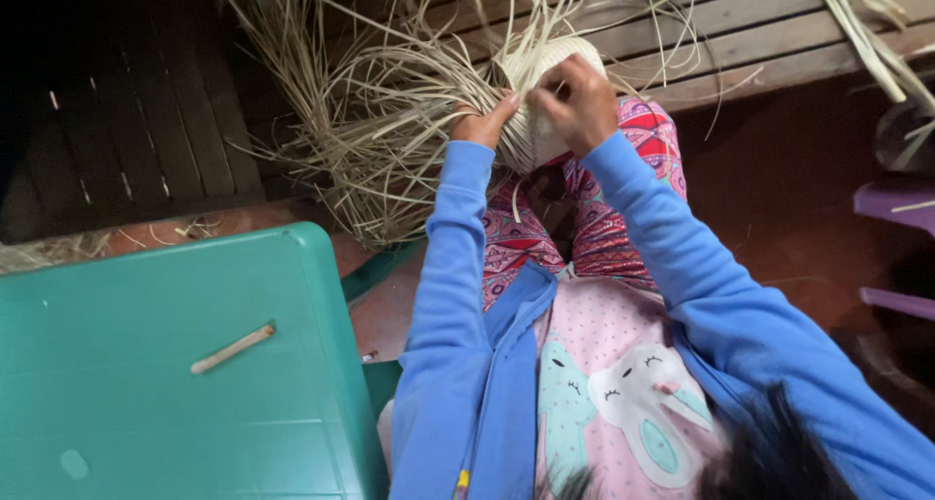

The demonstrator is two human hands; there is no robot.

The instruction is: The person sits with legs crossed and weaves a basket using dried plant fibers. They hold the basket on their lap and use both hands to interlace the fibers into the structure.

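1. Far left: a green plastic table (117, 364) filled the lower left corner. One short pale stick (232, 349) lay on its top, slanted, apart from everything else.
2. Behind the table, a dark slatted wooden floor (146, 140) ran to the top edge; a few stray fibres lay near the table's far rim.
3. Centre left: a loose bundle of pale straw strands (370, 130) fanned out over the floor, the free ends pointing left and down. The strands ran into the woven piece at the hands.
4. Left hand (482, 120): fingers curled, closed against the left side of the half-woven straw basket (545, 101), with strands passing under the fingertips. Blue sleeve to the wrist.
5. The basket sat above the person's knees, on lap level, between both hands. It was pale, rounded and close-woven at the body, with unwoven strands standing up from its rim. Could not tell whether anything lay inside; the opening was hidden by the hands.
6. Right hand (577, 101): closed in a pinch on a strand at the basket's top, knuckles up, touching the weave.
7. Below the hands: patterned pink trousers (604, 227), a pink printed top and an open blue jacket.
8. Right: lighter wooden planks (760, 33) with more split strips (867, 33) lying on them; a purple plastic seat (896, 208) at the right edge.
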